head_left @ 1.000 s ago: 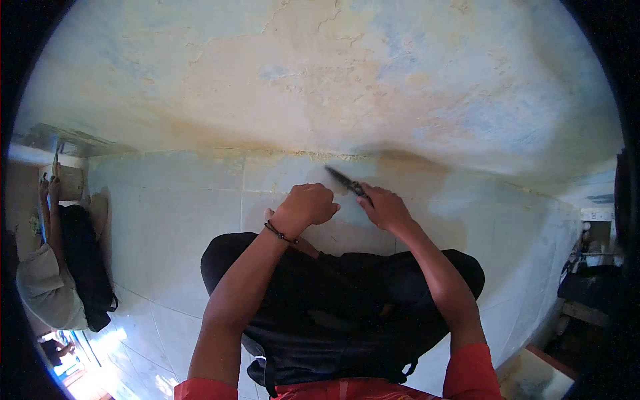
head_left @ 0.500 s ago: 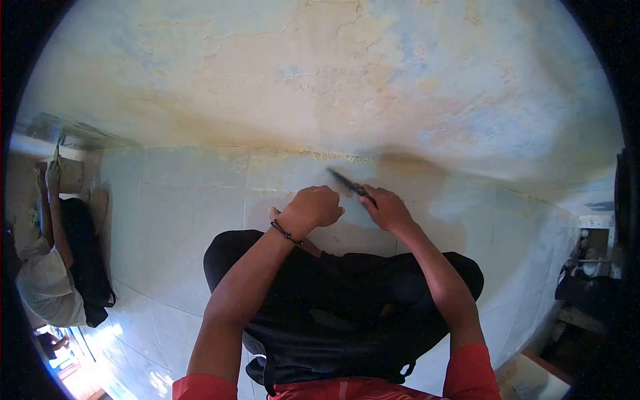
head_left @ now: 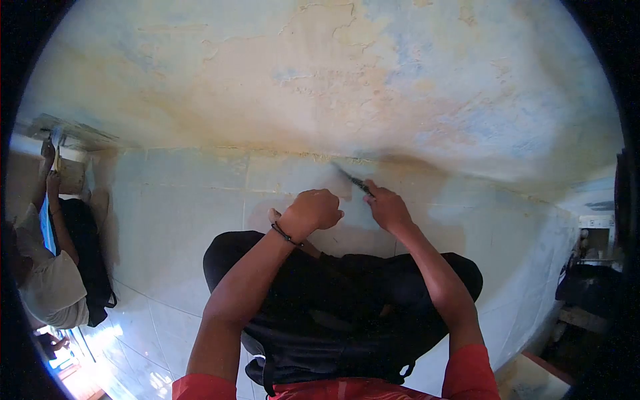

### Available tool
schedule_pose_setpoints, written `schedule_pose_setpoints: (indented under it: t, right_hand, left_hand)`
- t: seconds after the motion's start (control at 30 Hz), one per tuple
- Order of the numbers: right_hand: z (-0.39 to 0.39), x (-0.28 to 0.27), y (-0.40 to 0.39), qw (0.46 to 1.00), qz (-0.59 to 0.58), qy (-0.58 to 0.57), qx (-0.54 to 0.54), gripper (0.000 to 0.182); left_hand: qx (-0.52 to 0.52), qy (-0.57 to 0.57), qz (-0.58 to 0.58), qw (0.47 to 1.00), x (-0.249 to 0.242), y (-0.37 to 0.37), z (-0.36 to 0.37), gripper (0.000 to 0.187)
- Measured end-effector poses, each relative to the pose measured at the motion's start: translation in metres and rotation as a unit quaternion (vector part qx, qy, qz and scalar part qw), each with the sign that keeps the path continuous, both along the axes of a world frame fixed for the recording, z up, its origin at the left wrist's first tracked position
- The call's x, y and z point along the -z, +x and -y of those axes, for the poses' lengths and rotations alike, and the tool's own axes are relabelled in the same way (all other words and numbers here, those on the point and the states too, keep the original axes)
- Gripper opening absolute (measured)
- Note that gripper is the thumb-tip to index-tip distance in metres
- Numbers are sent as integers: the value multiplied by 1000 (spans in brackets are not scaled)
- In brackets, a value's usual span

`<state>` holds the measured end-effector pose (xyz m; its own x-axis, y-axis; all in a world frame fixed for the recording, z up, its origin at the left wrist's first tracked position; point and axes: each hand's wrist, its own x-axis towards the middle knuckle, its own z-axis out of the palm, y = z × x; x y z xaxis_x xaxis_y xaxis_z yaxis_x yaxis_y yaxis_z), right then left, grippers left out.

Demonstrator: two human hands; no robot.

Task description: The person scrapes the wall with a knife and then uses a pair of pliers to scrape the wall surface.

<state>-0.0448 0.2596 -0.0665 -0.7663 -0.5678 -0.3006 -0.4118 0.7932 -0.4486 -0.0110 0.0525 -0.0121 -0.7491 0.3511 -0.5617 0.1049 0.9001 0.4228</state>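
My right hand (head_left: 389, 208) is closed round the dark handle of a knife (head_left: 361, 185) with a narrow blade. The blade points up and left, its blurred tip close to the rough seam (head_left: 320, 157) where the stained wall (head_left: 267, 87) meets the tiled floor (head_left: 173, 220). To the left of the knife, my left hand (head_left: 311, 210) is curled into a fist low over the tiles, back of the hand up. Its fingers are mostly hidden underneath, and I cannot tell whether anything is in them. A dark cord bracelet (head_left: 283, 233) circles that wrist.
My crossed legs (head_left: 347, 287) in black trousers lie below my hands. At far left another person (head_left: 53, 287) in a pale shirt sits by the wall, hands raised to a grey patch (head_left: 77, 132) on it. Dark furniture or clutter (head_left: 587, 287) stands at the right edge.
The knife's tip has shifted slightly right and nearer the seam. My left hand has dropped a touch. The other person at left has moved a hand up towards the wall.
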Motion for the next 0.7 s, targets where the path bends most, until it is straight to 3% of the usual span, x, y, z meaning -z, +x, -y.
schedule_pose_setpoints:
  t: [0.1,0.2,0.27,0.4,0.47,0.53,0.7]
  right_hand:
    - [1,-10,-5,996,12,32,77,44]
    - [-1,0,4,997,-48,-52,-8,45]
    - [5,-11,11,994,46,-69,-65,45]
    - [4,1,12,997,26,-9,-66,46]
    - [5,-5,4,999,-8,27,36,48]
    - [1,-9,-2,999,-2,28,33,49]
    - [2,-5,7,995,14,-26,-99,51]
  left_hand:
    - [3,-1,-4,1000,1,1,-1,42]
    - [7,-5,-8,1000,2,1,-3,42]
    - [10,-9,-4,1000,2,2,-3,42]
    - [5,-3,-5,1000,2,3,-2,43]
    - [9,-3,-11,1000,3,2,-2,43]
    - [17,-6,-8,1000,3,2,-2,42]
    - [6,-7,-9,1000,-5,3,-3,42]
